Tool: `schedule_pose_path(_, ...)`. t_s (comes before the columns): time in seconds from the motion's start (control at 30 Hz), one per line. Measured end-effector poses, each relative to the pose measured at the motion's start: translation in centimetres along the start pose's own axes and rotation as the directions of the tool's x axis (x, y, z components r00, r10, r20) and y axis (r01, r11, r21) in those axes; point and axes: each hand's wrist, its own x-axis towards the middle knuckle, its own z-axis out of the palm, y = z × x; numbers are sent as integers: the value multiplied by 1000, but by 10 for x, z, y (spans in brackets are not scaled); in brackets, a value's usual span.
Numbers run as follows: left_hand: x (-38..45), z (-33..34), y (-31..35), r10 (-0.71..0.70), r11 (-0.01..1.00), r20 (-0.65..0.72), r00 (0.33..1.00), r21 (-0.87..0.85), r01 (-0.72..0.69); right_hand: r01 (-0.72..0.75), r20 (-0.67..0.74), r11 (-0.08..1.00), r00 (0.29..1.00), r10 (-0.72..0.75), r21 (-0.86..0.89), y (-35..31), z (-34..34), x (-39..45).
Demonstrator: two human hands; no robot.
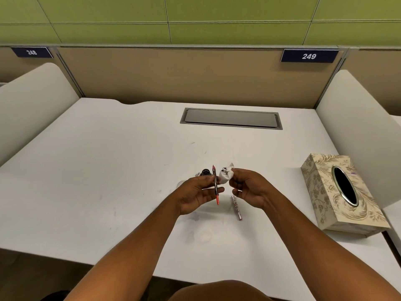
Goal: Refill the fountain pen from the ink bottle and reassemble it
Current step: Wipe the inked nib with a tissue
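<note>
My left hand [198, 193] pinches the red fountain pen section [216, 185] upright, nib pointing up and away, above the white desk. My right hand [249, 187] grips a crumpled white tissue [226, 173] with dark ink marks, just right of the nib and apart from it. The open ink bottle [206, 171] stands on the desk right behind my left fingers, partly hidden by them. The pen's pinkish metallic barrel [237, 207] lies on the desk below my right hand.
A patterned cream tissue box [325, 192] stands at the desk's right side. A grey cable hatch [231, 118] is set into the white desk [108, 170] near the back. Partition walls close off the left, right and rear. Faint stains mark the desk near the front edge.
</note>
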Motion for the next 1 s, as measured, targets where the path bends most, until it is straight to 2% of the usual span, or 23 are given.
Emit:
schedule_pose_path(0.23, -2, 2, 2, -36, 999, 57, 998, 33, 34, -71, -10, 997, 997, 71, -33, -9, 6, 4)
schedule_pose_path(0.53, -6, 4, 1, -23, 999, 110, 994, 33, 20, -152, 95, 986, 983, 158, -71, -2, 16, 14)
schedule_pose_path(0.67, -6, 3, -1, -10, 1000, 78, 997, 10, 10, -175, 63, 981, 982, 180, -85, 0, 17, 15)
schedule_pose_path(0.73, -6, 1, -2, -4, 1000, 62, 998, -12, 5, -178, -11, 981, 984, 178, -82, 4, 11, 17)
schedule_pose_path(0.8, -6, -1, -2, 4, 1000, 59, 998, -18, -3, -157, -92, 975, 985, 144, -159, 7, 4, 16)
schedule_pose_path(0.9, -5, -3, -2, 9, 999, 50, 999, -35, -8, -105, -208, 902, 978, 18, -419, 13, -9, 10)
schedule_pose_path(0.97, -4, -3, -2, 18, 999, 44, 999, -51, -15, -65, -263, 765, 955, -138, -640, 20, -19, 8)
schedule_pose_path(1.0, -3, -3, -2, 23, 998, 42, 999, -60, -21, -51, -256, 651, 940, -225, -758, 25, -24, 7)
